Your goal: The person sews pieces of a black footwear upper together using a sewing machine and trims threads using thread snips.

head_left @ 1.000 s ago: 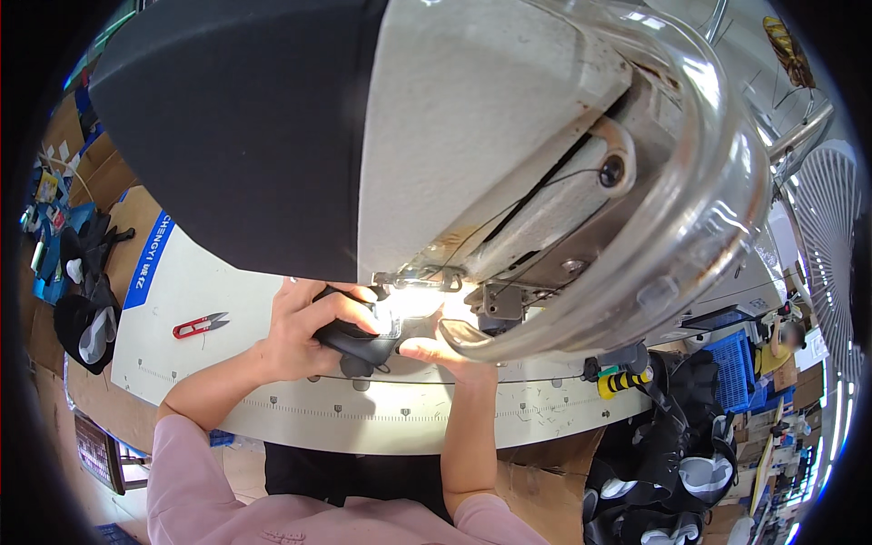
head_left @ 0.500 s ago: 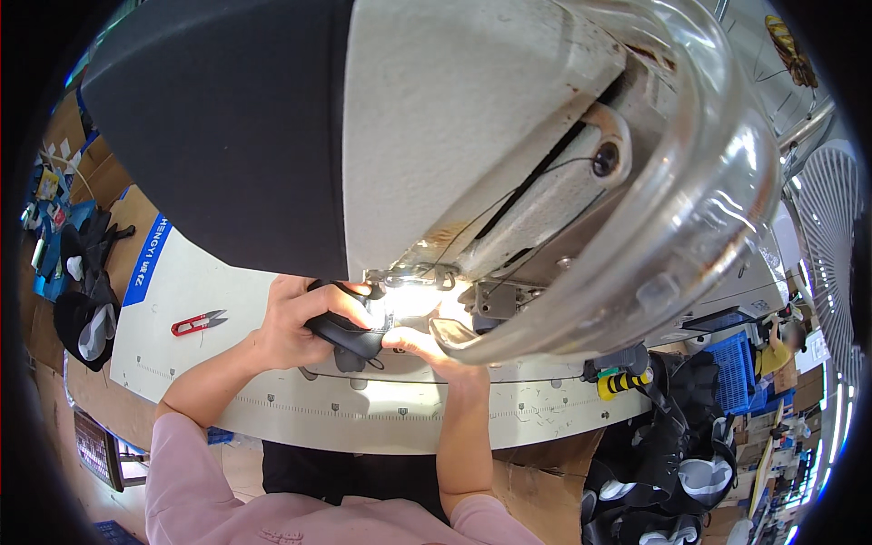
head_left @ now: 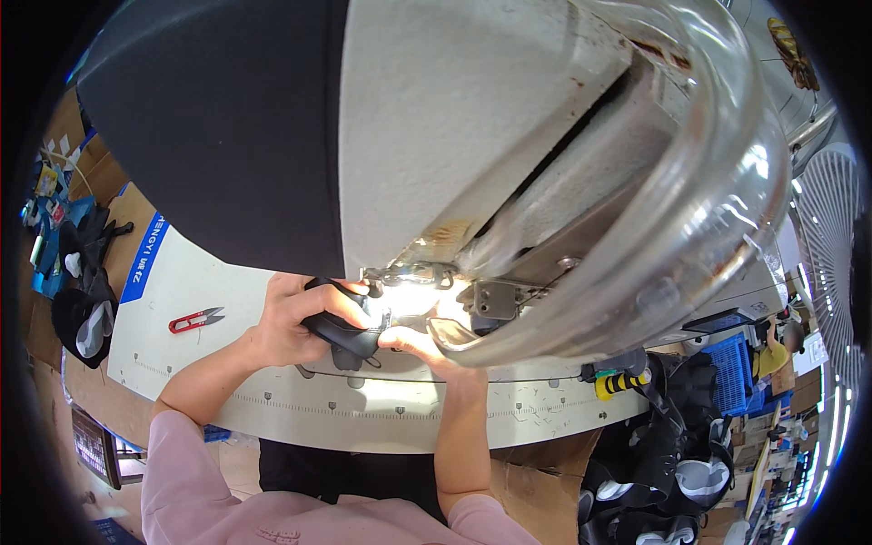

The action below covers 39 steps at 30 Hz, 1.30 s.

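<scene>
A black stitched piece (head_left: 343, 334), which looks like a shoe upper, sits under the lit sewing area of a white sewing machine (head_left: 445, 118). My left hand (head_left: 292, 313) is wrapped around its left side, fingers bent over the top. From the near side, my right hand (head_left: 422, 347) presses the piece's right edge with its thumb; its other fingers are hidden behind the machine's clear curved guard (head_left: 627, 300). Glare washes out the needle area. Left of my left hand, red-handled thread snips (head_left: 196, 320) lie on the pale table (head_left: 227, 291).
A large black panel (head_left: 218, 136) covers the upper left. Several black pieces with grey-white lining (head_left: 654, 472) are heaped at the right, with similar ones (head_left: 86, 318) at the far left. A blue crate (head_left: 729, 377) and a fan (head_left: 828, 245) stand farther right.
The machine's thread lever, visible in its slot before, is now out of sight, and a metal block near the needle shows more plainly. My hands keep nearly the same hold on the black piece.
</scene>
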Each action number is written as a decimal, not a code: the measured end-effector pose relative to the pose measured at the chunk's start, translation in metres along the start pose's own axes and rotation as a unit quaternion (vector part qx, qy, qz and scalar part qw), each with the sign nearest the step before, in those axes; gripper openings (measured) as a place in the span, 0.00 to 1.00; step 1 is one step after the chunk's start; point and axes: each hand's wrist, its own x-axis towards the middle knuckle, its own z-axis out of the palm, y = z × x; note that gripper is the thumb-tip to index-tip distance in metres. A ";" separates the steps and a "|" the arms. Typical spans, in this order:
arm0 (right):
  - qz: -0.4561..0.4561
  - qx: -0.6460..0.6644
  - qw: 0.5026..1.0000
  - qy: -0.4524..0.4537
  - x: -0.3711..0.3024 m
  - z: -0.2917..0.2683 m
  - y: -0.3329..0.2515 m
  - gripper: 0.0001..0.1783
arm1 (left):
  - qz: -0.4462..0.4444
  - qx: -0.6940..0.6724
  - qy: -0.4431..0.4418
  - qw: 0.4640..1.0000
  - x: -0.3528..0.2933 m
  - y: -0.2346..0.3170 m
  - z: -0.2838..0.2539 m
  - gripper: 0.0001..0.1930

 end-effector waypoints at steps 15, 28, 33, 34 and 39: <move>0.020 0.052 0.998 -0.025 -0.001 -0.004 0.010 0.29 | -0.007 -0.005 -0.015 1.000 0.002 0.003 -0.005 0.18; -0.066 0.054 0.995 0.055 -0.003 -0.005 0.011 0.13 | 0.017 0.071 -0.035 0.997 -0.003 -0.006 -0.002 0.14; -0.083 0.112 0.989 0.045 -0.002 -0.002 0.008 0.11 | -0.002 0.036 -0.033 0.999 -0.001 -0.003 -0.003 0.13; -0.065 0.161 0.984 0.034 -0.001 -0.001 0.013 0.11 | 0.013 0.066 -0.031 0.997 0.000 -0.003 -0.003 0.13; -0.076 0.184 0.978 0.062 -0.002 0.007 0.046 0.12 | 0.043 0.090 -0.006 0.995 0.003 -0.002 -0.002 0.16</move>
